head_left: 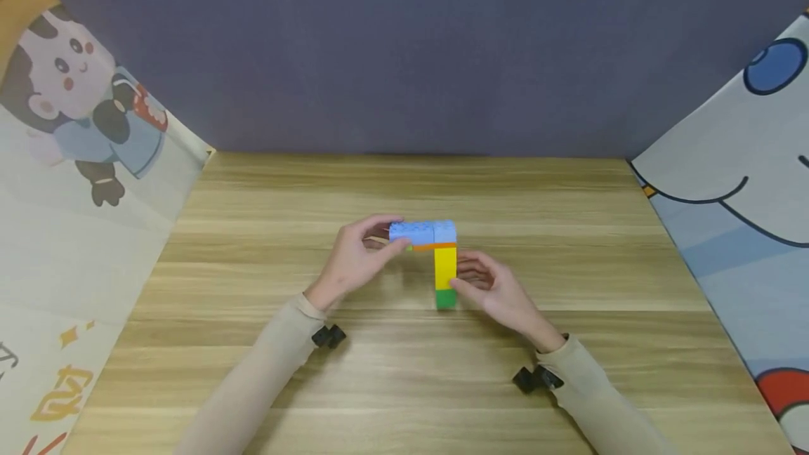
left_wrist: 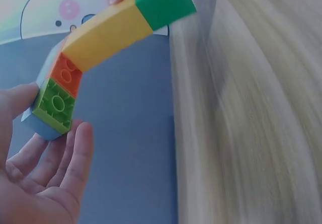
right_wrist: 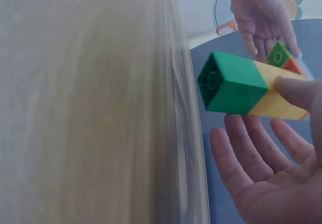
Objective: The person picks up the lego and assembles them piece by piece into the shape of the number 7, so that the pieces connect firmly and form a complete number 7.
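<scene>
An L-shaped toy brick build hangs between both hands, its hollow undersides showing in the wrist views. Light blue bricks (head_left: pixel 413 233) form its top arm, over an orange brick (left_wrist: pixel 66 75) and a lime green brick (left_wrist: pixel 56 103). A yellow column (head_left: pixel 445 269) runs down from there to a green brick (right_wrist: pixel 235 84) at the foot. My left hand (head_left: pixel 357 258) pinches the free end of the top arm between thumb and fingers. My right hand (head_left: pixel 499 293) holds the column from the right, its thumb against the yellow part.
Beneath the hands lies a wood-grain table (head_left: pixel 404 385). A dark blue-grey panel (head_left: pixel 417 55) stands behind it. Cartoon-printed panels flank the left (head_left: pixel 95 244) and the right (head_left: pixel 727 230).
</scene>
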Demonstrator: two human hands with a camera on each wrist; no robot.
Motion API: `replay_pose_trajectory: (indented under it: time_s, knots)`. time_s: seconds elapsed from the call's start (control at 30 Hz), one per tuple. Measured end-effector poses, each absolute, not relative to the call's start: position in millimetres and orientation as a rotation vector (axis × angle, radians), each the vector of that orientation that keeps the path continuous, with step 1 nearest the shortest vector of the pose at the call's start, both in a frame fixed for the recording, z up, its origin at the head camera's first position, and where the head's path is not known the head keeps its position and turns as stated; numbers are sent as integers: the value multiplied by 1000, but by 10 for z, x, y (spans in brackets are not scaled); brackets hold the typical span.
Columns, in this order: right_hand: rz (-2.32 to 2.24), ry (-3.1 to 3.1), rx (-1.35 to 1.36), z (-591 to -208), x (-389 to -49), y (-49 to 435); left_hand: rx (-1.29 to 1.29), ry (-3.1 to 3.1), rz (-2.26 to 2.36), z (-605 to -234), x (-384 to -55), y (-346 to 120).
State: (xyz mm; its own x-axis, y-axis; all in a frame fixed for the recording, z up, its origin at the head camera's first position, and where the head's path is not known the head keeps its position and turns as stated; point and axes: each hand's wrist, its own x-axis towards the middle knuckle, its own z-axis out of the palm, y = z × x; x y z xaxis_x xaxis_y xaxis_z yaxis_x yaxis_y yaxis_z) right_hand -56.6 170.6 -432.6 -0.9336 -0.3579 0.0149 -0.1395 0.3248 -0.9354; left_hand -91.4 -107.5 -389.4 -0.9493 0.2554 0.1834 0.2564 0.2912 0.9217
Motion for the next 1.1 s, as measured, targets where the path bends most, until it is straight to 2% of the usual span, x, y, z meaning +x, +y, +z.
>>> replay_pose_trajectory:
  time_s: [0.2, 0.37, 1.1]
  knots:
    - [-1694, 2408, -419, -4335, -576, 1665, -358, -2498, -1977, -3909, -1028, -1064]
    - [-1678, 2408, -307, -4323, -581, 1620, -356, -2483, -2064, -3952, -1115, -1065]
    - [-1600, 2420, -150, -4392, -668, 1512, -291, -2778, -1674, -4201, -1401, -993]
